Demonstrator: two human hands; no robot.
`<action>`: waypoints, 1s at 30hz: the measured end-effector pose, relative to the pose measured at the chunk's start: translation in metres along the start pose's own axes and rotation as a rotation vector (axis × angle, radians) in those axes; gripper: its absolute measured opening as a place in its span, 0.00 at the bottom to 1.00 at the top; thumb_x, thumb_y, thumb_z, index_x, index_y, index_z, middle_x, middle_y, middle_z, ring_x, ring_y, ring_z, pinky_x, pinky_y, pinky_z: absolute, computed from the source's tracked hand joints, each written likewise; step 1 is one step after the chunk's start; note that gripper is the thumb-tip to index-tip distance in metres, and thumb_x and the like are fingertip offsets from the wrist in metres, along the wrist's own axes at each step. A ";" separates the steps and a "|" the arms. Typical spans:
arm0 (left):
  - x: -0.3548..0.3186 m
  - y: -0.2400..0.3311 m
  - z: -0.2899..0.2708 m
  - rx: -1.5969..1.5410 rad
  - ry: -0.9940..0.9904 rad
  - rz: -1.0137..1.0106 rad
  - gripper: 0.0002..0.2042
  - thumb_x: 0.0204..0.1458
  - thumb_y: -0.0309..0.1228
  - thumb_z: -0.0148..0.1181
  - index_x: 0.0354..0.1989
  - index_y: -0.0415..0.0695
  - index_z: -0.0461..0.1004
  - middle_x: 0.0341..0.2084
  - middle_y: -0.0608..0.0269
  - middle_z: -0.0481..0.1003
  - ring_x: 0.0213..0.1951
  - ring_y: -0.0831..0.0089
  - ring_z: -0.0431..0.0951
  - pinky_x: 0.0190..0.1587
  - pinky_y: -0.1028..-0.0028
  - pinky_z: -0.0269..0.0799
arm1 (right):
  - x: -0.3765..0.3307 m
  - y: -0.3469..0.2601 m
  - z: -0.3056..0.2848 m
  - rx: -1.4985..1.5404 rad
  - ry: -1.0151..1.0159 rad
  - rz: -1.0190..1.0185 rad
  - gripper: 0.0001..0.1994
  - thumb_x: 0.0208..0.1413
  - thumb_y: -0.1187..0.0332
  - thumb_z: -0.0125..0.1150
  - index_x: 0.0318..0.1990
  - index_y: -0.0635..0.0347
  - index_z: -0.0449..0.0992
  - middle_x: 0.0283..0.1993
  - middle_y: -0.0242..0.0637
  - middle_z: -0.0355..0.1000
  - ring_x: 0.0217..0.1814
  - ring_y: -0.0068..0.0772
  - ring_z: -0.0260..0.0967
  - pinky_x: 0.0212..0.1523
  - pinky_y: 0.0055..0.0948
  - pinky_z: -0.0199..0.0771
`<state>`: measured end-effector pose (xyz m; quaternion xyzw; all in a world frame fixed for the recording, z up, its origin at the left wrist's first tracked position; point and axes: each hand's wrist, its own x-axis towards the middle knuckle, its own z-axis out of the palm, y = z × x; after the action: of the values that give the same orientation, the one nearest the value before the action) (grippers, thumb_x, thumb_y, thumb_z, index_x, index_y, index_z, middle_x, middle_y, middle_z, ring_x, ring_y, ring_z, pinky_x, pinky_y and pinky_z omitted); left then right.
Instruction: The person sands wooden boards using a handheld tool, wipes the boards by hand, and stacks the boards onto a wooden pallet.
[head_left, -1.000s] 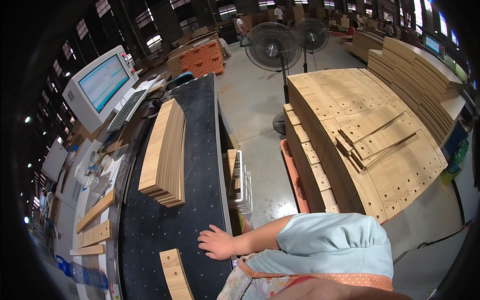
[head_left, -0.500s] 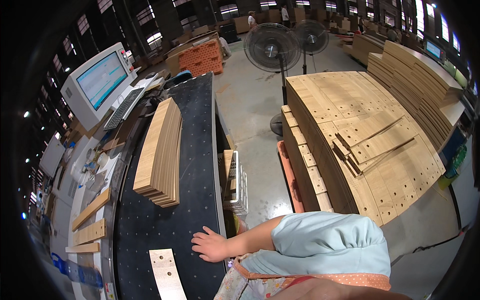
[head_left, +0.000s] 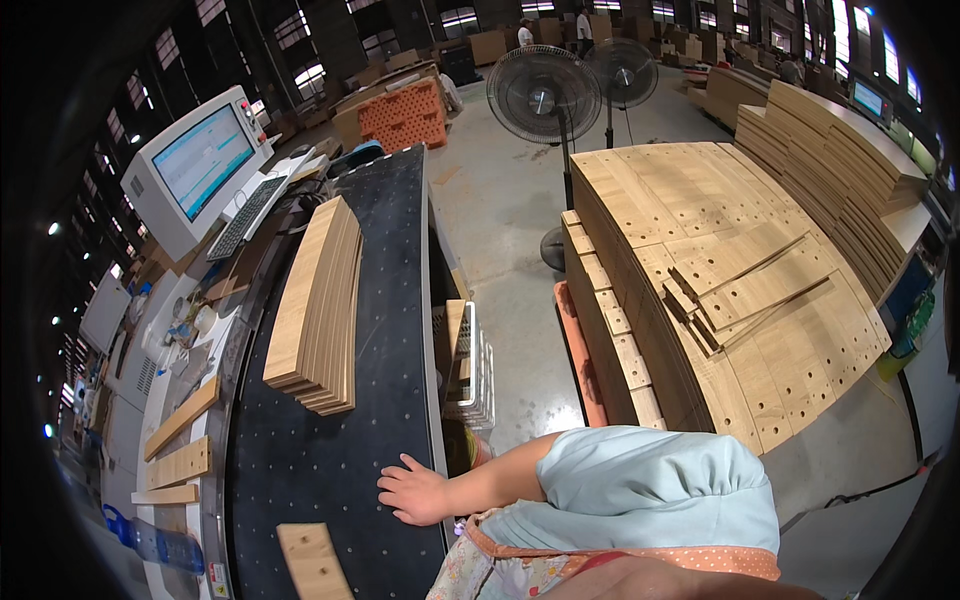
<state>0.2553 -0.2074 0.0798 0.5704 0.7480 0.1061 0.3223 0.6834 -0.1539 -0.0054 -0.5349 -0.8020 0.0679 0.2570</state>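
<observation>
one of the hands shows; the drilled board is cut off below

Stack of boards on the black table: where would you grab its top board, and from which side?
Probably by both long edges near the middle, for balance, coming from above. The top board is long and narrow, and its upper face lies uncovered. The rest of the stack sits against its underside, so reaching beneath looks harder.
</observation>
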 end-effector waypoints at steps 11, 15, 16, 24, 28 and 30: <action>-0.015 -0.031 -0.001 0.880 0.734 0.002 0.08 0.45 0.37 0.57 0.29 0.48 0.71 0.27 0.55 0.71 0.32 0.54 0.74 0.31 0.58 0.70 | 0.002 0.001 0.000 0.007 -0.017 -0.009 0.16 0.48 0.60 0.54 0.44 0.55 0.68 0.54 0.40 0.60 0.63 0.42 0.49 0.61 0.57 0.45; -0.009 -0.044 0.007 0.842 0.847 -0.047 0.05 0.47 0.35 0.53 0.28 0.49 0.70 0.26 0.57 0.72 0.28 0.54 0.75 0.29 0.58 0.70 | 0.002 0.000 -0.001 0.004 -0.026 -0.009 0.16 0.48 0.60 0.54 0.44 0.55 0.68 0.53 0.40 0.60 0.63 0.42 0.49 0.61 0.57 0.45; -0.009 -0.044 0.007 0.832 0.858 -0.031 0.05 0.47 0.35 0.53 0.28 0.49 0.70 0.25 0.57 0.73 0.28 0.54 0.75 0.29 0.58 0.70 | 0.001 0.000 -0.001 0.002 -0.025 -0.009 0.16 0.48 0.60 0.54 0.44 0.55 0.68 0.53 0.40 0.60 0.63 0.42 0.49 0.61 0.57 0.45; -0.026 -0.013 0.007 0.817 0.685 -0.024 0.07 0.48 0.36 0.53 0.28 0.47 0.70 0.24 0.54 0.74 0.29 0.52 0.75 0.31 0.57 0.69 | 0.000 0.000 0.000 -0.009 0.010 -0.029 0.16 0.47 0.60 0.55 0.43 0.55 0.68 0.53 0.41 0.60 0.63 0.43 0.50 0.60 0.57 0.45; -0.049 0.044 0.007 0.799 0.530 -0.011 0.09 0.47 0.38 0.55 0.29 0.46 0.70 0.25 0.52 0.75 0.30 0.51 0.75 0.32 0.57 0.69 | 0.001 0.003 0.003 -0.003 0.017 -0.032 0.17 0.47 0.60 0.55 0.43 0.55 0.68 0.53 0.41 0.60 0.62 0.43 0.50 0.60 0.58 0.46; -0.052 0.054 0.009 0.799 0.484 0.004 0.10 0.46 0.38 0.57 0.30 0.45 0.70 0.25 0.51 0.75 0.31 0.50 0.75 0.33 0.57 0.69 | 0.001 0.002 0.003 0.003 0.020 -0.043 0.17 0.46 0.60 0.55 0.43 0.55 0.68 0.53 0.41 0.60 0.62 0.43 0.51 0.59 0.58 0.46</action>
<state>0.3105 -0.2399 0.1204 0.6103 0.7827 -0.0597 -0.1067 0.6836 -0.1515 -0.0083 -0.5179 -0.8106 0.0582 0.2670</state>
